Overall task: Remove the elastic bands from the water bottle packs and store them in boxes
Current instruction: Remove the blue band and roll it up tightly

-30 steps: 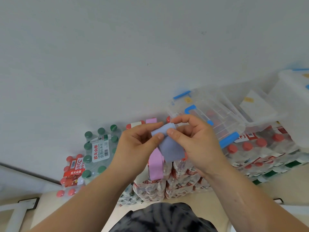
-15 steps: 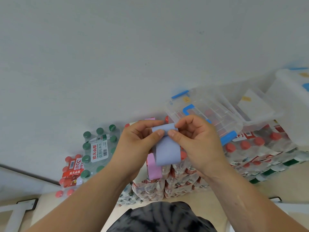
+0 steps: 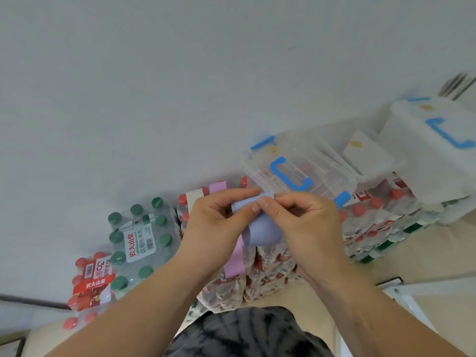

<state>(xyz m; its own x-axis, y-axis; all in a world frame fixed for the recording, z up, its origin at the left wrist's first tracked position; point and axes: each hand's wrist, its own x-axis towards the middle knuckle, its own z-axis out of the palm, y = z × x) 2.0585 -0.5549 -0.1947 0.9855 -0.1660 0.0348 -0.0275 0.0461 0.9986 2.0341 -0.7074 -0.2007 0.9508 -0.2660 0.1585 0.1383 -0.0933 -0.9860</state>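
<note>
Your left hand [image 3: 216, 222] and right hand [image 3: 306, 222] both pinch the blue elastic band [image 3: 262, 233] with curled fingers, just before the clear storage box [image 3: 322, 161]; your right hand is nearer to it.

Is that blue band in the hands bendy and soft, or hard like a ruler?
Probably soft and floppy: the blue band curves and droops below where the left hand and right hand pinch its top edge. Likely very light too, since fingertips alone hold it up.

two hands [image 3: 219, 222] [image 3: 306, 220], three bands [image 3: 262, 231] [image 3: 235, 261] [image 3: 193, 202] — three boxes [image 3: 319, 161] [image 3: 368, 155] [image 3: 422, 140].
</note>
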